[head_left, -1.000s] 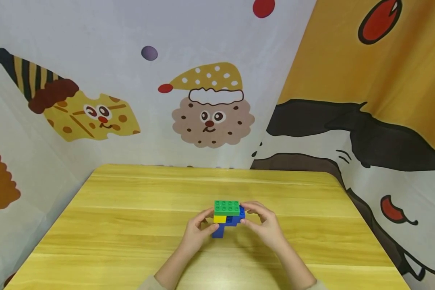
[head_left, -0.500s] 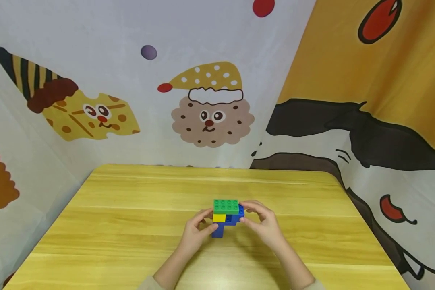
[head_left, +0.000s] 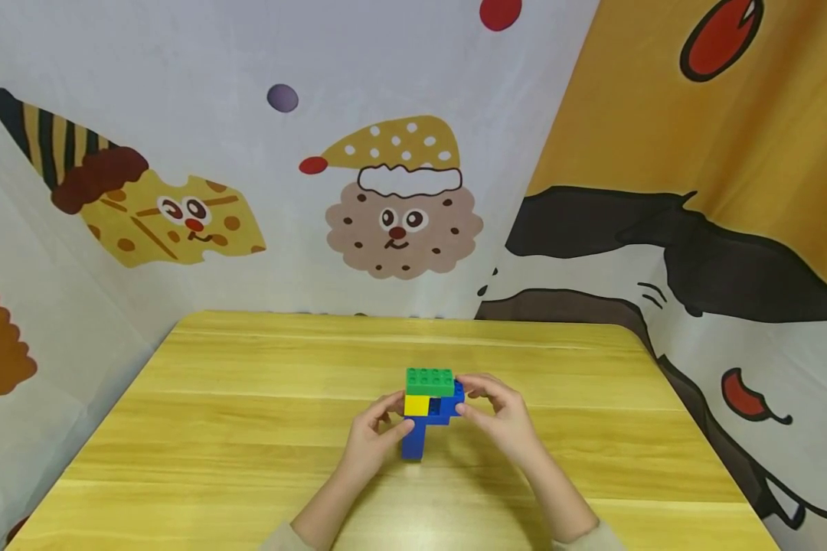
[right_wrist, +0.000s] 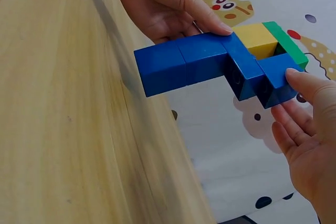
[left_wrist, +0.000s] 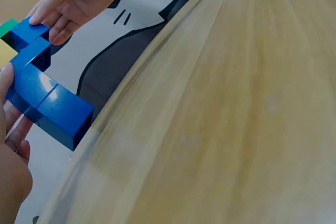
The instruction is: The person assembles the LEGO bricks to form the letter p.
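Observation:
Both hands hold one assembly of toy building bricks over the table. A green brick (head_left: 429,381) with round studs forms its top. Under that sit a yellow brick (head_left: 416,405) on the left and a blue brick (right_wrist: 281,72) on the right. Stacked blue bricks (head_left: 413,444) make a leg going down from the left side. My left hand (head_left: 377,435) pinches the left side, its thumb where the leg meets the yellow brick. With thumb and fingers my right hand (head_left: 501,417) pinches the blue brick on the right, as the right wrist view shows.
A wood-grain table (head_left: 248,428) spreads under the hands, its far edge close to the wall. Behind it hangs a white cloth (head_left: 234,153) printed with cartoon figures. An orange cloth section (head_left: 634,115) hangs at the right.
The brick assembly has tilted: its green top has risen in the head view, and more of the yellow front and the blue leg shows. Both hands keep their hold.

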A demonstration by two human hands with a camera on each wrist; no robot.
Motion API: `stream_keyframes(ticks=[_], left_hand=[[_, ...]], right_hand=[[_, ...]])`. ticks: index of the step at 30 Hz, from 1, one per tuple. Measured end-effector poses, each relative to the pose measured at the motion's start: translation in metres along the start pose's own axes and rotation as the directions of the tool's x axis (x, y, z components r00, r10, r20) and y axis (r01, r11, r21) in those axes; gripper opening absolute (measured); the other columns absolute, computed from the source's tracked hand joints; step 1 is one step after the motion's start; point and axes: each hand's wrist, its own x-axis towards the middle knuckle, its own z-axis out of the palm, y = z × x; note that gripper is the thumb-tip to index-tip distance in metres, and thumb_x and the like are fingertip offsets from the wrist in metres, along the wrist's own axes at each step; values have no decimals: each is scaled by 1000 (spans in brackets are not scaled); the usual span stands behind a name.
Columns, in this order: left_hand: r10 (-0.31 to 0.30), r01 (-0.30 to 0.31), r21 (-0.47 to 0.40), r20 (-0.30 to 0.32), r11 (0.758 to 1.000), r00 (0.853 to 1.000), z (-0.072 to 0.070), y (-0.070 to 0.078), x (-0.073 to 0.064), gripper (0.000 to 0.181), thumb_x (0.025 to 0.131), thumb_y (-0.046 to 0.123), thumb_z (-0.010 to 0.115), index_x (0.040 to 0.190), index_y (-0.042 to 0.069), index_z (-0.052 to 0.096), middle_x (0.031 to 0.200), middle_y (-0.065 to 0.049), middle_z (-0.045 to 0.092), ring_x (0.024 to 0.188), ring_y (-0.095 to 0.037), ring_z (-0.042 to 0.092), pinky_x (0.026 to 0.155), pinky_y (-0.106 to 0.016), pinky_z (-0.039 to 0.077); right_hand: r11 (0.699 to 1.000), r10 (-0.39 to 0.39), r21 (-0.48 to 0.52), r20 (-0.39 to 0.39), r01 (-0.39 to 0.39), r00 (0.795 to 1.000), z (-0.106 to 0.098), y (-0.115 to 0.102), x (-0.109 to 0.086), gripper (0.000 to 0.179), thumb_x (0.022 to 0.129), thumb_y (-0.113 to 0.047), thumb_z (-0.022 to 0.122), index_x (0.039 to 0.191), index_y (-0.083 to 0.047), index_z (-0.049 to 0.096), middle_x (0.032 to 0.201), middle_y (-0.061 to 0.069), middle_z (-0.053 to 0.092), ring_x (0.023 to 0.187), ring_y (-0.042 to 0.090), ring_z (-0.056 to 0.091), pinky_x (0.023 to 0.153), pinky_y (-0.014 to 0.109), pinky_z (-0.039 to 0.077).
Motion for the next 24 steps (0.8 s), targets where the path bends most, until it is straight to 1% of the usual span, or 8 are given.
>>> stream_keyframes(ticks=[5, 8, 9, 14, 17, 19, 21, 24], left_hand=[[-11, 11, 0, -19, 1000, 1000, 2, 4, 1, 39, 82, -2, 72, 119, -7, 61, 98, -11, 67, 89, -18, 57, 76, -37, 41], [-36, 36, -8, -25, 999, 999, 3, 5, 1, 39, 83, 0, 72, 120, -7, 61, 99, -12, 68, 87, -17, 57, 74, -32, 41], [-36, 35, -11, -26, 999, 999, 4, 4, 1, 39, 84, 0, 71, 120, -7, 60, 99, -12, 67, 86, -17, 57, 74, -30, 41], [-44, 45, 1, -41, 999, 998, 5, -15, 2, 41, 85, 2, 71, 123, -7, 59, 99, -12, 67, 84, -16, 57, 69, -25, 42], [-56, 57, 1, -49, 998, 997, 5, -27, 4, 43, 85, 3, 71, 125, -3, 58, 100, -10, 67, 85, -16, 58, 68, -24, 43], [-64, 64, -3, -49, 998, 997, 5, -30, 5, 45, 85, 5, 72, 127, -1, 58, 101, -9, 66, 86, -16, 57, 68, -23, 44], [-87, 87, -9, -47, 996, 995, 5, -32, 5, 47, 85, 6, 72, 129, 1, 58, 101, -8, 66, 86, -16, 57, 69, -23, 44], [-113, 112, -12, -38, 994, 993, 4, -30, 6, 48, 85, 6, 72, 130, 2, 57, 100, -9, 65, 86, -18, 56, 70, -23, 44]], right_hand=[[999, 49, -10, 11, -49, 999, -1, 1, 3, 33, 81, 9, 70, 113, 9, 63, 106, 19, 65, 92, 16, 60, 85, 45, 49], [995, 95, -10, 24, -95, 995, -2, 2, 6, 33, 83, 6, 69, 115, 8, 63, 106, 18, 65, 91, 18, 61, 85, 49, 48], [994, 108, -10, 30, -108, 994, -3, 3, 6, 33, 84, 5, 69, 116, 8, 63, 105, 18, 66, 91, 19, 61, 84, 49, 49], [987, 160, -6, 57, -160, 985, -4, 7, 9, 33, 86, 2, 68, 118, 7, 61, 103, 17, 66, 92, 22, 62, 84, 45, 50], [984, 180, -4, 68, -180, 981, -4, 8, 10, 33, 87, 0, 68, 119, 7, 61, 103, 17, 66, 93, 22, 61, 84, 44, 50], [981, 195, -3, 71, -195, 978, -4, 9, 11, 33, 87, 0, 68, 119, 8, 61, 103, 17, 66, 93, 22, 61, 84, 43, 50], [977, 214, -4, 73, -214, 974, -4, 10, 12, 33, 87, 0, 68, 119, 7, 61, 103, 17, 66, 93, 22, 61, 84, 41, 50], [968, 251, -9, 76, -251, 965, -4, 12, 14, 33, 87, -1, 68, 119, 6, 62, 104, 16, 66, 93, 22, 61, 82, 36, 51]])
